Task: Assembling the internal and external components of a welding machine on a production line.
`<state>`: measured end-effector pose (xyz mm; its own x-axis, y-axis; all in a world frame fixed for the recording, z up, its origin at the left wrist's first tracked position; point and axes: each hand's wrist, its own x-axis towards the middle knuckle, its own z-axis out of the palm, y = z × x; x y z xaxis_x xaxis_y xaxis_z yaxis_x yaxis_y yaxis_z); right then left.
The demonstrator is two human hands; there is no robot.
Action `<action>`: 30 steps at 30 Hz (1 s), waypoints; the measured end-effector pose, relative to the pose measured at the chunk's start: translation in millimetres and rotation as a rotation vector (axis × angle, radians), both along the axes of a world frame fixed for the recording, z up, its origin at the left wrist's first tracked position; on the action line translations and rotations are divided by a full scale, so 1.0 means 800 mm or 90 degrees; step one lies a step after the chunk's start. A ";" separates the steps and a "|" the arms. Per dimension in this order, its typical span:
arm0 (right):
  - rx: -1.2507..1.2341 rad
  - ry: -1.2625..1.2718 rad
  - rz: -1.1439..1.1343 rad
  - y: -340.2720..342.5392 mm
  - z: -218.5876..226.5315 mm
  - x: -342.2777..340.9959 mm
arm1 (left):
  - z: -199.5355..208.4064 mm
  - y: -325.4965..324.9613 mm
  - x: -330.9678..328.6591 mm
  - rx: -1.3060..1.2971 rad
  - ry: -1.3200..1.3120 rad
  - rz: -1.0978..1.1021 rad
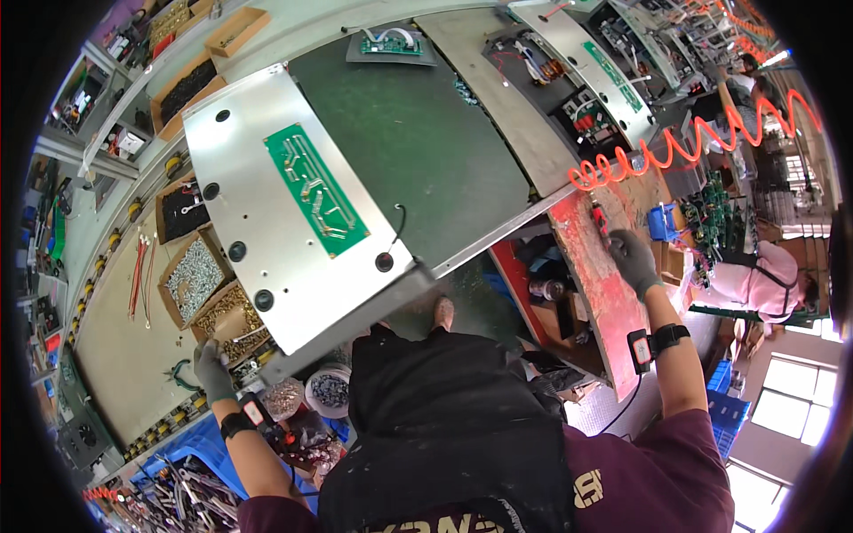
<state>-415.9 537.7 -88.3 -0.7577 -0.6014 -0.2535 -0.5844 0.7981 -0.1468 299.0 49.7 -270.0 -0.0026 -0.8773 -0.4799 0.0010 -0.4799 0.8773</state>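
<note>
While at the front of the right grip [633, 262], red tool [598, 215].

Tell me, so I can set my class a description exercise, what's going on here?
A person in grey gloves is at a workbench. Their right hand is at a red-and-black tool near a coiled orange hose; whether it grips the tool is unclear. Their left hand is beside some brass-coloured parts. Between the hands, a silvery metal panel lies with a green circuit board on it.

cream lettering [587, 488] on maroon shirt [653, 475], partly covered
</note>
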 end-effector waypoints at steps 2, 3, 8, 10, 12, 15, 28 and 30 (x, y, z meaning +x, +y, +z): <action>0.224 0.053 0.050 0.048 -0.037 -0.028 | 0.043 0.048 -0.010 -0.009 0.184 0.077; 0.276 0.094 0.159 0.068 -0.052 -0.042 | 0.070 0.079 -0.018 0.051 0.390 0.140; 0.359 0.238 0.586 0.103 -0.114 -0.139 | 0.175 0.229 -0.099 0.167 0.541 0.084; 0.246 0.236 0.681 0.101 -0.135 -0.176 | 0.199 0.277 -0.137 0.199 0.595 0.076; 0.253 0.266 0.727 0.100 -0.150 -0.203 | 0.212 0.313 -0.174 0.224 0.603 0.055; 0.231 0.254 0.762 0.081 -0.175 -0.218 | 0.228 0.350 -0.221 0.293 0.671 0.042; -0.184 -0.208 0.563 -0.049 0.005 0.118 | 0.266 0.350 -0.319 0.291 0.514 -0.185; -0.190 -0.444 0.435 -0.071 0.040 0.188 | 0.264 0.343 -0.316 0.259 0.486 -0.189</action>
